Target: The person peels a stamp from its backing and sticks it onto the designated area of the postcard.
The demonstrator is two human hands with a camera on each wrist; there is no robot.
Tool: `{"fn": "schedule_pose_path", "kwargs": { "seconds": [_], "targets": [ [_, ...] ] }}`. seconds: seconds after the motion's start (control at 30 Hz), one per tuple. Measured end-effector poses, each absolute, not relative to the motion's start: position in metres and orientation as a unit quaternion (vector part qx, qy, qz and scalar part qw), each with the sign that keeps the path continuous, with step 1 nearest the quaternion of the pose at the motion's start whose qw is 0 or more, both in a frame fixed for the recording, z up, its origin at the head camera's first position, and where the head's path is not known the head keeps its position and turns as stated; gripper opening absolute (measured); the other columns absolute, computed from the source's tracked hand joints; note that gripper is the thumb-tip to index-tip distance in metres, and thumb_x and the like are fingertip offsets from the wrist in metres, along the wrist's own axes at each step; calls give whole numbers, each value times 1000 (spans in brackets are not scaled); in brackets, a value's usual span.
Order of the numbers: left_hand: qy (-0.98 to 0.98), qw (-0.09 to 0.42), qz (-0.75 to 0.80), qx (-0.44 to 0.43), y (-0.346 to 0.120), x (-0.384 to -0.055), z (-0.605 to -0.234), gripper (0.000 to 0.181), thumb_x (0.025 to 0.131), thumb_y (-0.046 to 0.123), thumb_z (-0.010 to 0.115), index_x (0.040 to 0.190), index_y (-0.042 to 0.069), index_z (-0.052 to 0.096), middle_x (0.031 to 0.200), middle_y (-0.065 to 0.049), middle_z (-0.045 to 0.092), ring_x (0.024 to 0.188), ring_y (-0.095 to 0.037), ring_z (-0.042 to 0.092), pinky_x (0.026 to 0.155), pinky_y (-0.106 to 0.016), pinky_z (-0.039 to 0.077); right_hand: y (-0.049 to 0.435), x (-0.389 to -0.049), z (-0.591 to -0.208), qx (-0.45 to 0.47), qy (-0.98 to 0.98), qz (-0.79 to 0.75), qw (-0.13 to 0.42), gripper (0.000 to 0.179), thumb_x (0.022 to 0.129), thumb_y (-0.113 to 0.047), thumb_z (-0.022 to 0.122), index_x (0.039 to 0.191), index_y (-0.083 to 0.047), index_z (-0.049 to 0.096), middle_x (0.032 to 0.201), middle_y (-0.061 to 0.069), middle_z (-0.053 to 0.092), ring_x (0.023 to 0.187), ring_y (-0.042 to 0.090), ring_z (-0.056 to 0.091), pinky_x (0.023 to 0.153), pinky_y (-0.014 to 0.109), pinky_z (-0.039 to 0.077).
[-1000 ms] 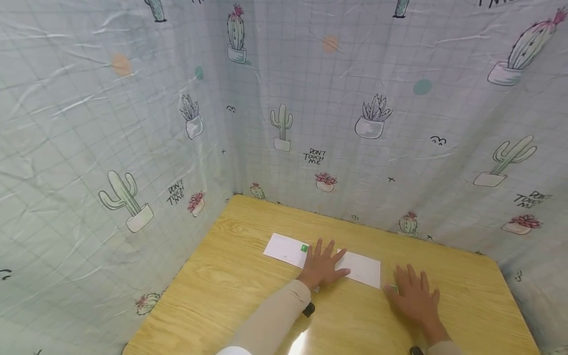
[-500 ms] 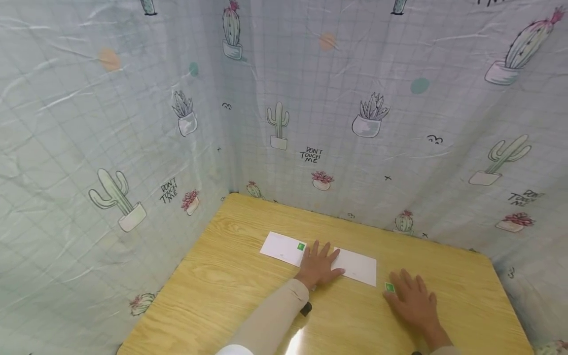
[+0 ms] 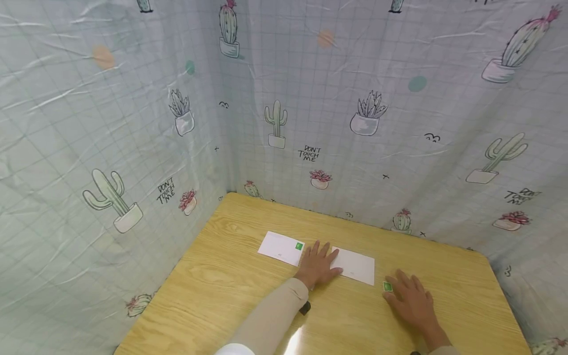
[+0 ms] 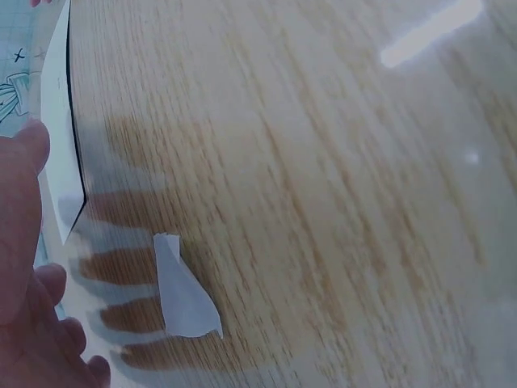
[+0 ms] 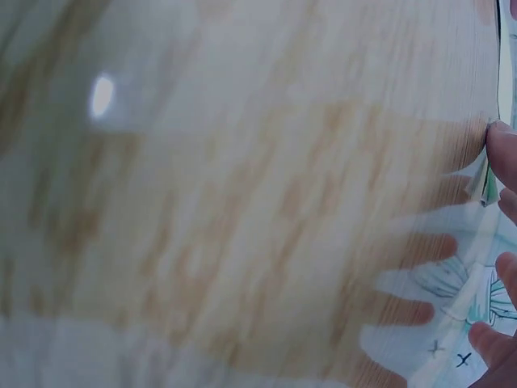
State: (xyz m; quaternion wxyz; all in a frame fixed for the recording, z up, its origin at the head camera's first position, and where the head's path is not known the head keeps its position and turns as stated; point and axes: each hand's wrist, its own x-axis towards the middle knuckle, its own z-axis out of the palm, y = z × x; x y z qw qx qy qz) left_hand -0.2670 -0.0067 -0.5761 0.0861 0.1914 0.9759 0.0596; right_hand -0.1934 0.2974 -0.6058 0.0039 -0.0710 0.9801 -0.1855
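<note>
Two white envelopes lie on the wooden table in the head view. The left envelope [image 3: 277, 248] has a green stamp [image 3: 299, 246] at its upper right corner; no stamp shows on the visible part of the right envelope [image 3: 357, 265]. My left hand [image 3: 318, 266] is spread flat, its index finger and thumb over the right envelope's left end. To the right, my right hand [image 3: 412, 298] pinches a second green stamp [image 3: 388, 287] by its edges between thumb and index finger, close to the table. That stamp [image 5: 489, 190] is partly hidden by the thumb in the right wrist view.
A small torn white paper scrap [image 4: 187, 295] lies on the glossy table [image 4: 323, 242] beside the left hand. Behind and to the left, a cactus-print cloth [image 3: 310, 98] encloses the table edges. A bright light reflection [image 3: 293, 341] shows near the front.
The head view has shifted slightly. My right index finger has moved in toward the thumb, and the green stamp there now shows more fully. The left hand and envelopes keep their places.
</note>
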Motion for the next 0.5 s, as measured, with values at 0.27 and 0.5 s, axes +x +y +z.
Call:
{"fn": "schedule_pose_path", "kwargs": {
  "seconds": [0.27, 0.5],
  "targets": [
    [976, 93, 57, 187, -6, -268, -576, 64, 107, 63, 36, 164, 34, 32, 174, -1, 29, 162, -30, 25, 130, -48, 29, 298, -193, -606, -76, 981, -176, -1, 60, 103, -55, 58, 146, -14, 60, 163, 26, 40, 144, 65, 28, 100, 93, 21],
    [975, 100, 43, 192, -7, -269, -577, 61, 109, 59, 35, 164, 34, 33, 174, -1, 27, 162, -29, 26, 130, -47, 29, 298, -193, -608, -81, 984, -157, -12, 55, 103, -50, 59, 143, -13, 63, 161, 26, 43, 143, 65, 32, 102, 91, 26]
  ]
}}
